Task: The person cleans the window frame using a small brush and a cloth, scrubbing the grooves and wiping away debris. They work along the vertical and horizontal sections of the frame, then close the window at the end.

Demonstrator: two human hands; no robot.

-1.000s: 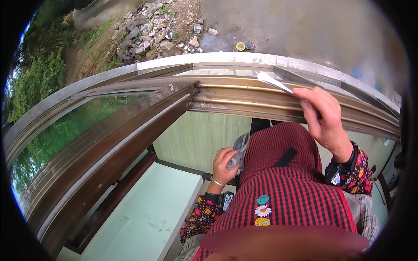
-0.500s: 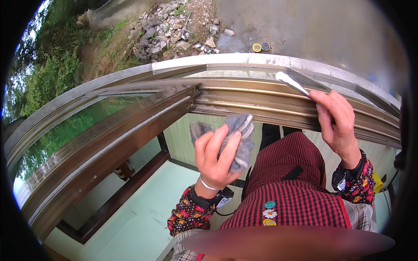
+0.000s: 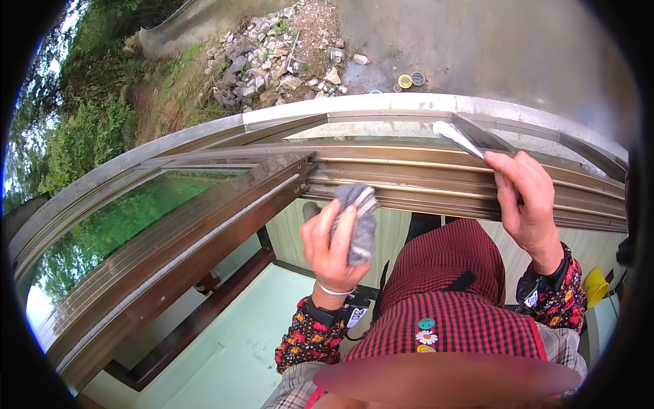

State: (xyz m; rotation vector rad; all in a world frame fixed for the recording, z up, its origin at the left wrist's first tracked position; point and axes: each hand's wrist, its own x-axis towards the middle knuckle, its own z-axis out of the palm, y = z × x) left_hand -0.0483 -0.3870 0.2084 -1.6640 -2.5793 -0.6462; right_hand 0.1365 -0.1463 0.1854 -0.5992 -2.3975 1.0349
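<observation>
A crumpled grey rag (image 3: 362, 228) with pale streaks is bunched in my left hand (image 3: 328, 253), the fingers bent over it. That hand is just on the near side of the brown metal window track (image 3: 409, 189), close to the end of the sliding sash frame (image 3: 225, 228). My right hand (image 3: 528, 198) pinches a slim tool (image 3: 458, 138) with a white, rounded head and a darker shaft. The tool slants up and left over the track. Its handle end is hidden by my fingers, so I cannot tell its exact kind.
Beyond the track runs a pale outer ledge (image 3: 381, 103). Outside, far below, lie a rubble heap (image 3: 262, 65) and small containers (image 3: 405, 81). A pale green surface (image 3: 225, 341) is at lower left; something yellow (image 3: 595, 286) stands at right.
The grey rag has turned and looks more bunched in my left hand. My right hand still grips the slim tool, slightly lower in view. The whole view has shifted a little.
</observation>
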